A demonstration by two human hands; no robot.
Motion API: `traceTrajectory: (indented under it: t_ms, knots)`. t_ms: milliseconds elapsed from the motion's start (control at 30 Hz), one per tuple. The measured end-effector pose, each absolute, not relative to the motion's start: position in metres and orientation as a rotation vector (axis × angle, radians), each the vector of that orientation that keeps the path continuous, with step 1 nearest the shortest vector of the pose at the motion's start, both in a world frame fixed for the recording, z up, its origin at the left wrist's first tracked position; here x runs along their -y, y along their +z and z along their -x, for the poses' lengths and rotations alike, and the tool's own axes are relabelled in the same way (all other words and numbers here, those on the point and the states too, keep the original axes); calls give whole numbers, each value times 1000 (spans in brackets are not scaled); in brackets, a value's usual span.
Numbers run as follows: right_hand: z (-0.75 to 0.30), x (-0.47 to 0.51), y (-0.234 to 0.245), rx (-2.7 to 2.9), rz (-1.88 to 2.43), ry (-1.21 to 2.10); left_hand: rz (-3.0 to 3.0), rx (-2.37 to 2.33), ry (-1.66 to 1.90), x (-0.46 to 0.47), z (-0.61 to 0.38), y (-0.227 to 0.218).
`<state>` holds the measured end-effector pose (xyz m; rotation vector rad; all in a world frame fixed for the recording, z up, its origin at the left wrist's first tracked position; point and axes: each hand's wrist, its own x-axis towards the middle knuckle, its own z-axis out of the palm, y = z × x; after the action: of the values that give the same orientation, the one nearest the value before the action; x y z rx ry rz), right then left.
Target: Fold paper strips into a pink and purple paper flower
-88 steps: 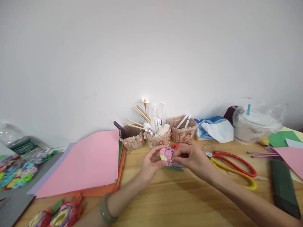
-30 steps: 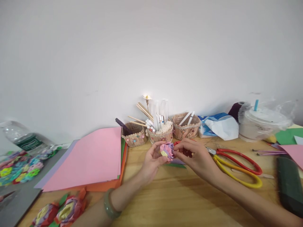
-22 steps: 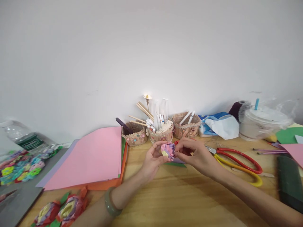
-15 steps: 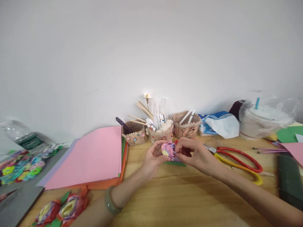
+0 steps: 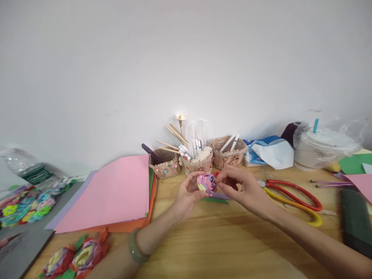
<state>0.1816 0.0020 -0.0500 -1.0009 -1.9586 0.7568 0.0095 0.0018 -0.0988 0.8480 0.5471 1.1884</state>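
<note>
A small paper flower [image 5: 207,183] with pink, purple and yellow petals is held up over the wooden table. My left hand [image 5: 187,193] grips it from the left between thumb and fingers. At its right edge, my right hand [image 5: 236,186] pinches with thumb and forefinger; a purple petal edge seems to be in that pinch. A bit of red shows just behind the flower, its kind unclear. Strips of purple and green paper [image 5: 216,200] lie on the table beneath the hands.
Scissors [image 5: 293,199] with red and yellow handles lie right of my right hand. Coloured paper sheets [image 5: 116,193] are stacked at left, with finished paper flowers [image 5: 87,255] in front. Behind stand small baskets [image 5: 165,170], a tissue pack [image 5: 267,153] and a lidded cup [image 5: 325,149].
My right hand has shifted slightly at the flower's right edge, and its fingers have lifted a little. The flower has turned slightly; my left hand keeps its hold.
</note>
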Motion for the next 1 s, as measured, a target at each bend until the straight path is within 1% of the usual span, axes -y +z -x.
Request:
traceTrajectory:
  t_ms: [200, 367, 467, 700, 1000]
  knots:
    - [-178, -2, -57, 2074, 937, 397, -855, -555, 1169, -1, -9, -97]
    - [-179, 1, -59, 2101, 877, 262, -862, -578, 1188, 0, -10, -96]
    - [-181, 3, -57, 2089, 845, 296, -891, -579, 1199, 0, -11, -95]
    - [-183, 0, -49, 1972, 962, 598, -1031, -571, 1262, -2, -10, -100]
    - [-181, 3, -49, 1961, 942, 611, -1041, -584, 1256, -3, -10, -102]
